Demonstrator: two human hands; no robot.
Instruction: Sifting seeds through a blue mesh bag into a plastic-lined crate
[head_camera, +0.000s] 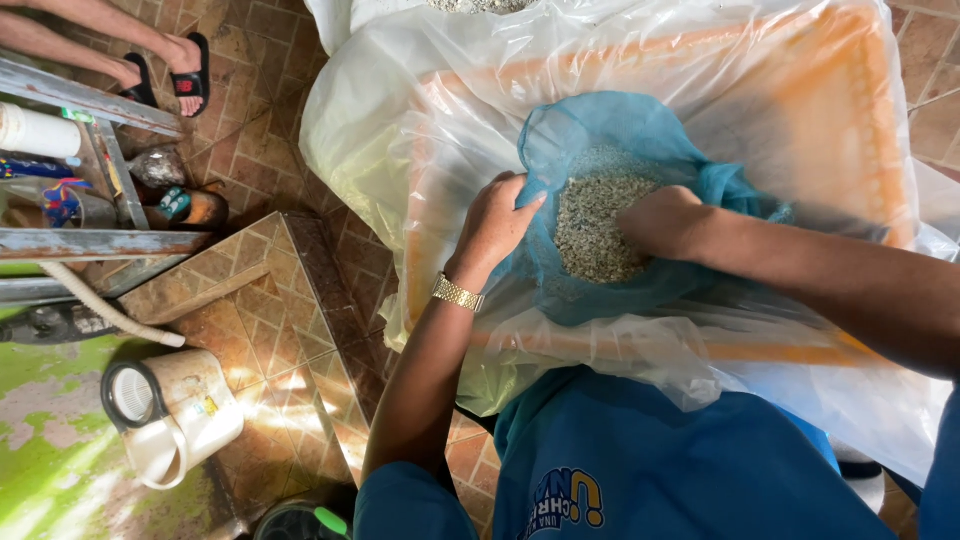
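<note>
The left hand (495, 225) is pinching the left edge of a blue mesh bag (600, 150), its grip closed on it. The bag is lying in a plastic-lined orange crate (850, 100). The right hand (660, 222) is digging into the grain (590, 225); its grip cannot be told.

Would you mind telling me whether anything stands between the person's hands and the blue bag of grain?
Nothing visible does. The left hand already grips the rim of the blue bag, and the right hand is pushed into the grain inside it.
</note>
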